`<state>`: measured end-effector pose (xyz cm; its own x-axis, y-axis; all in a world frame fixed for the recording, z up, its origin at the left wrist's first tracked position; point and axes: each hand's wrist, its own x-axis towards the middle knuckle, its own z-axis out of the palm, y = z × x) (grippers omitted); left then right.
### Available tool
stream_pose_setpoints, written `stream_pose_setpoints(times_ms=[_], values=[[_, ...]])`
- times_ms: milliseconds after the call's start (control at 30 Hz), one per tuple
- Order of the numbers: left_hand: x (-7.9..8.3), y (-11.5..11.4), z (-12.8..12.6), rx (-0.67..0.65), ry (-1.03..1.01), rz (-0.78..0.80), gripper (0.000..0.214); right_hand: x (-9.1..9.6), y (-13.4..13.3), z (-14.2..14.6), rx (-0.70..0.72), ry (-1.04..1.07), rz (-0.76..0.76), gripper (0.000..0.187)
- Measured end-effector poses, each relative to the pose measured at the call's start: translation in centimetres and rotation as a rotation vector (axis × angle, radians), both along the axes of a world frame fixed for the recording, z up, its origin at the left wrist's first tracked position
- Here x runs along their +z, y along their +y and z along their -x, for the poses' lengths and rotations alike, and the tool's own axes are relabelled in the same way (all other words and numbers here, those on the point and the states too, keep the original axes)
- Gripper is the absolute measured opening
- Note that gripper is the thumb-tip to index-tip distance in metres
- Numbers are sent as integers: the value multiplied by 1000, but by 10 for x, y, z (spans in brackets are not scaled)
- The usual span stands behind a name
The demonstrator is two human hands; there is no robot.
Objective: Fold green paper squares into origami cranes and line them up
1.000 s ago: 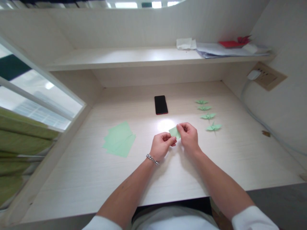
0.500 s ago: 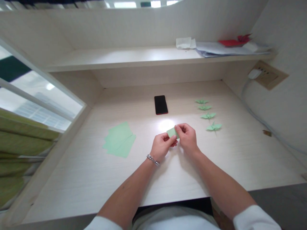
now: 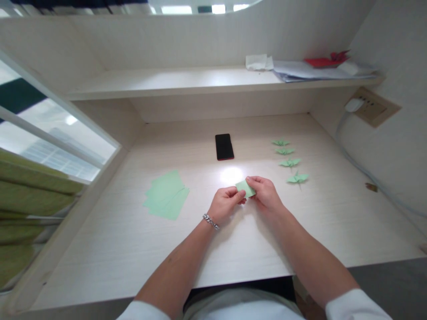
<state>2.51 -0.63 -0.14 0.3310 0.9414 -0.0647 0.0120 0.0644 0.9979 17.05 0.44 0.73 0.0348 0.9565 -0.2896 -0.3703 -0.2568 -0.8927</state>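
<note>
A small folded piece of green paper (image 3: 246, 188) is held between both hands above the desk. My left hand (image 3: 227, 202), with a silver chain bracelet at the wrist, pinches its left side between thumb and fingers. On the paper's right side, my right hand (image 3: 266, 192) is closed on the edge. The fingertips beneath the paper are partly hidden. To the left lies a fanned stack of green paper sheets (image 3: 168, 195). Several green origami cranes (image 3: 297, 178) stand in a column to the right of my hands.
A black phone (image 3: 224, 147) lies on the desk (image 3: 116, 249) beyond my hands. The shelf (image 3: 160, 82) above carries papers (image 3: 300, 71), a white tissue (image 3: 259, 62) and a red origami piece (image 3: 339, 56). A charger cable (image 3: 360, 166) runs down the right wall from a socket (image 3: 376, 106).
My right hand has shifted slightly right and towards me, its grip changed. More of the folded green paper now shows between the hands.
</note>
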Motion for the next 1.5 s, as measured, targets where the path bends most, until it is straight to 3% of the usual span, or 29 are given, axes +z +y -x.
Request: stream_pose_setpoints(times_ms=[167, 267, 467, 667, 833, 1000, 1267, 1367, 1500], values=[[0, 4, 2, 71, 32, -25, 39, -5, 0, 5, -117, -261, -181, 31], [-2, 5, 3, 111, -40, -12, 38, -4, -1, 9, -109, -217, -154, 30], [-5, 4, 3, 100, -233, 185, 43, -5, 0, 7, -102, -133, -125, 31], [3, 3, 5, 86, -151, 150, 45, -8, 2, 1, -125, -241, -163, 33], [1, 5, 4, 195, -3, 14, 33, -1, -1, 4, -43, -170, -137, 38], [-2, 7, 6, 338, -134, 73, 31, 2, -2, 4, 120, -169, -63, 37], [2, 6, 6, 300, -279, 195, 31, 2, -1, 0, 113, -88, -43, 33], [2, 7, 9, 273, -232, 179, 30, -1, 1, -5, 113, -239, -142, 30], [1, 8, 11, 336, -186, 97, 29, -7, 2, -8, 252, -445, -243, 29]])
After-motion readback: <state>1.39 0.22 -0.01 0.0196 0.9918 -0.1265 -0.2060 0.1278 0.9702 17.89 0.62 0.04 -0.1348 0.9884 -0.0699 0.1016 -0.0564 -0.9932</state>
